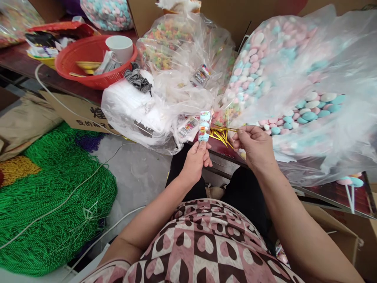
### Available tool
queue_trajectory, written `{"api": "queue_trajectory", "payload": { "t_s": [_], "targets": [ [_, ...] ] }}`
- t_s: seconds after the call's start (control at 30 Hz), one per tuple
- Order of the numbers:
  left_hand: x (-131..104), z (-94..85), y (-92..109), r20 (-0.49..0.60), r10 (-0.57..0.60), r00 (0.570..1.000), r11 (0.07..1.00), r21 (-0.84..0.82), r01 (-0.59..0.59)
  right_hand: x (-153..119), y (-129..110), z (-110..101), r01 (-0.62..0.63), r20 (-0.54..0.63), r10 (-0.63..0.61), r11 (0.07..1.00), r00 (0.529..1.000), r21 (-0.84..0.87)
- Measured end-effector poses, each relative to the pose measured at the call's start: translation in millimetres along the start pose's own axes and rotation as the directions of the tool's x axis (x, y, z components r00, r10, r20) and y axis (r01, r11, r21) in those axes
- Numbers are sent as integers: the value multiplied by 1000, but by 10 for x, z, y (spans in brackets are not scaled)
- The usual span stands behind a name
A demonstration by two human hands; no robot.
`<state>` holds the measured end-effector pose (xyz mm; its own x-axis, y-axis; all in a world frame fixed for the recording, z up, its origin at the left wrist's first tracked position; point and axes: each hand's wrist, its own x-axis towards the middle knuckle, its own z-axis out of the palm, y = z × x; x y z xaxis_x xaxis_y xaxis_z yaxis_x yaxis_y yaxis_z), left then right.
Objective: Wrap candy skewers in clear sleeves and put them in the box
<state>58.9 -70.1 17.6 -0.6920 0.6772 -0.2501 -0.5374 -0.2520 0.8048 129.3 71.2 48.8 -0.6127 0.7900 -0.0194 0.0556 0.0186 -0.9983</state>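
Between thumb and fingers, my left hand (198, 159) pinches the lower end of a small clear candy packet (204, 126) with pale blue sweets and a printed label inside. To its right, my right hand (255, 147) is closed on a thin gold twist tie (225, 129), whose far end points toward the packet. Whether the tie touches the packet I cannot tell. Several more gold twist ties (221, 138) lie loose on the dark red table just below. Printed label cards (188, 127) rest in clear plastic left of the packet.
Large clear bags of pink, white and blue candies (312, 108) stand at right; a bag of ring-shaped candies (167, 43) is behind. A red basket (88, 80) with a white cup (120, 48) sits at left. Green bead strings (59, 204) pile below, crossed by a white cord.
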Motion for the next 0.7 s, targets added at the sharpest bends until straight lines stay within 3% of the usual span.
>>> {"api": "queue_trajectory", "payload": {
  "t_s": [0.27,0.53,0.7],
  "targets": [
    [-20,150,-38,96,14,995,999,31,-17,-281,2,199,-11,80,13,1000,997,-27],
    [53,226,-75,120,48,992,991,118,-62,-280,58,175,36,68,-26,988,997,-148],
    [121,220,-126,91,52,994,984,163,-66,-242,187,128,91,63,-75,946,995,-312]
  ]
}}
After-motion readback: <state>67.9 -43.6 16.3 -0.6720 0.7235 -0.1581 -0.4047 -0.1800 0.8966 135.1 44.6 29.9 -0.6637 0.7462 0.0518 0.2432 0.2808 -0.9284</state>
